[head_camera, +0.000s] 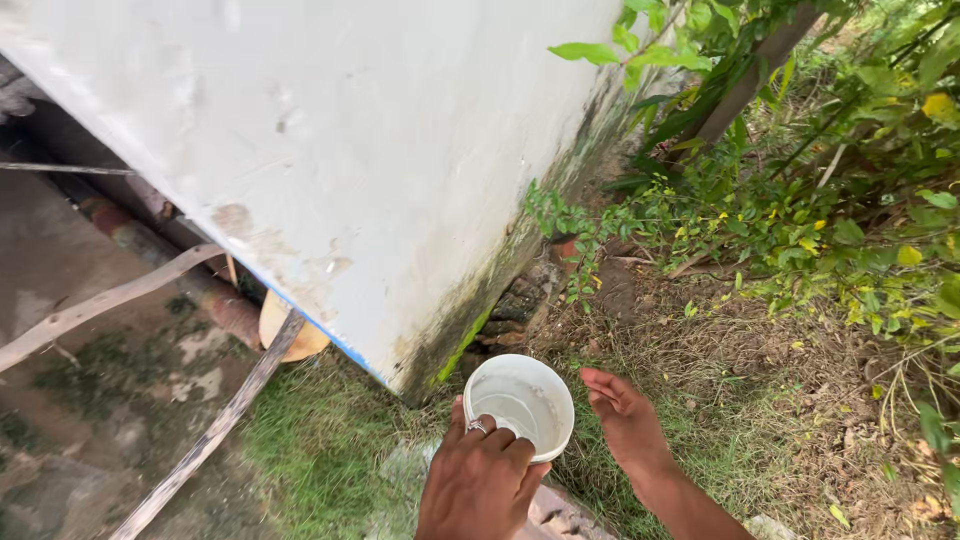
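My left hand (478, 480), with a ring on one finger, grips the near rim of a small white plastic bucket (520, 402) that holds a little clear water. My right hand (625, 415) hovers just right of the bucket, palm open and fingers spread, not touching it. Both hands are low in the view, over grass near the corner of a white wall (350, 150).
The white wall has green moss and dark stains at its base (470, 330). Left of it lie wooden poles (200, 440), a rusty pipe (170, 260) and a concrete floor. Leafy bushes (800, 200) and dry grass fill the right side.
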